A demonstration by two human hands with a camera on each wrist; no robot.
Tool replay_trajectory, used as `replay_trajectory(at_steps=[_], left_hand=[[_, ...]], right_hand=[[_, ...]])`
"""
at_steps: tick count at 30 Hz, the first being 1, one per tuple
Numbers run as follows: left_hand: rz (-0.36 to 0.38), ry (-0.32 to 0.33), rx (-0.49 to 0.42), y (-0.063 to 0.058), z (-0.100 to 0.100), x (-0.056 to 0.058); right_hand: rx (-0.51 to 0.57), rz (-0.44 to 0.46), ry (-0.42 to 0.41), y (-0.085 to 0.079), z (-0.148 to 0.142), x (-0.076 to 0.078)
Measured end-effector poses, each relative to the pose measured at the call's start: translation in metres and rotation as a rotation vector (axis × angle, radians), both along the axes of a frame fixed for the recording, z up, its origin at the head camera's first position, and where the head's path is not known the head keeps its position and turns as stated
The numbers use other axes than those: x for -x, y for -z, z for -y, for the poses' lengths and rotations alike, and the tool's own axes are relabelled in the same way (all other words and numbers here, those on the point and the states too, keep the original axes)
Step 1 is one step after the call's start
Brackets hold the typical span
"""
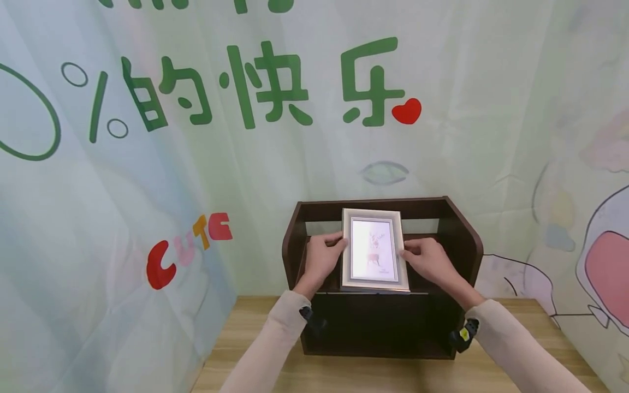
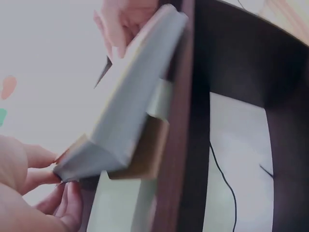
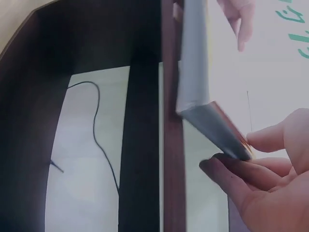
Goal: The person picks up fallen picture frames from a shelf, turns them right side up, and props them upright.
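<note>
And here's your silver picture frame (image 1: 372, 251), tilted back at the upper level of the dark shelf unit (image 1: 319, 211); whether it touches the board, you can't tell. Your left hand (image 1: 321, 256) pinches one side edge, your right hand (image 1: 432, 262) the other, fingers closed up to its thickness. It's up at the shelf, so most looks done; settling and releasing it seem left. A brown flap (image 2: 145, 150) juts behind, side panels flank your hands, wooden table (image 1: 250, 322) below, printed curtain (image 1: 295, 158) beyond.
</note>
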State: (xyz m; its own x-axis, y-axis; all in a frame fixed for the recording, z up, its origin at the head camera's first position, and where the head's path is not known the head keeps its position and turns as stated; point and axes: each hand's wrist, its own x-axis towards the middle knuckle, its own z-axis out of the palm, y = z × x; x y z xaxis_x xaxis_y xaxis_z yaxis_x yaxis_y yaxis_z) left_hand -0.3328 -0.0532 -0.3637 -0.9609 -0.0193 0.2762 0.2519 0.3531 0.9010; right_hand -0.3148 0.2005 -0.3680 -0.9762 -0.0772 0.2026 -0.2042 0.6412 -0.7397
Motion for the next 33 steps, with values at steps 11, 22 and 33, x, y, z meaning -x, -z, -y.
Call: replay_trajectory(at_steps=[11, 22, 33], left_hand=[[-0.008, 0.003, -0.227, -0.006, 0.008, 0.006], [-0.037, 0.043, -0.321, -0.011, 0.015, 0.007], [-0.096, 0.062, -0.325, -0.01, 0.016, 0.01]], right_hand=[[0.205, 0.008, -0.035, -0.013, -0.003, -0.002], [0.264, -0.06, -0.049, -0.017, 0.0, -0.001], [0.227, -0.111, -0.012, -0.013, 0.0, 0.0]])
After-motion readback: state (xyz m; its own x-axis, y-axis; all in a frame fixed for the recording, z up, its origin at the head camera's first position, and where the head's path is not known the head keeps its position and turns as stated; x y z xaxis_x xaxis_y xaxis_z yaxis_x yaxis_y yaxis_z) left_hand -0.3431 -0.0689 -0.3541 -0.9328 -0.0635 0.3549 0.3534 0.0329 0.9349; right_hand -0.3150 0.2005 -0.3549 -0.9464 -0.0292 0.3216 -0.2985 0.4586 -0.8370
